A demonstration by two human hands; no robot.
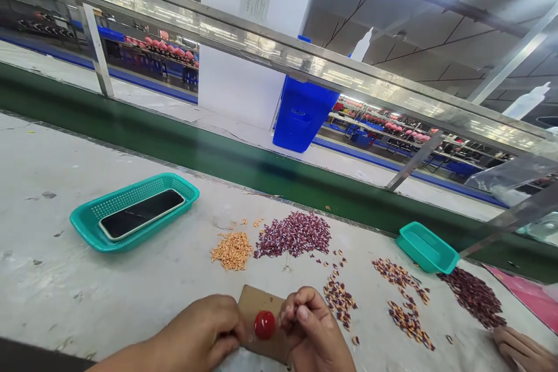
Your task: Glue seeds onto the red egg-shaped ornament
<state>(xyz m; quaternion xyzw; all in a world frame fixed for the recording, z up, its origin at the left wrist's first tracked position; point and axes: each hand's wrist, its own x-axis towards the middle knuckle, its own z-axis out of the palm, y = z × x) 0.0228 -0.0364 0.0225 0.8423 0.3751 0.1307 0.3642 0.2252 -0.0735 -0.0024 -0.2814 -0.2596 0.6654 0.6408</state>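
A brown piece of cardboard (261, 297) lies on the table between my hands, with a glossy red round blob (264, 325) on it. My left hand (203, 328) is closed at the cardboard's left edge; its curled fingers hide whatever may be in them. Over the right side of the cardboard, my right hand (317, 331) pinches thumb and finger together on something too small to make out. Beyond the hands are a pile of small orange pieces (233, 251) and a pile of small purple-red pieces (296, 234). Two-coloured orange and dark pieces (340, 299) lie scattered right of my right hand.
A green basket (82, 224) holding a phone (143, 213) stands at the left. Farther right are more two-coloured pieces (410, 325), a green tray (429, 247), a dark red pile (473, 296) and another person's hand (523, 349). A blue bin (300, 116) stands behind the green ledge.
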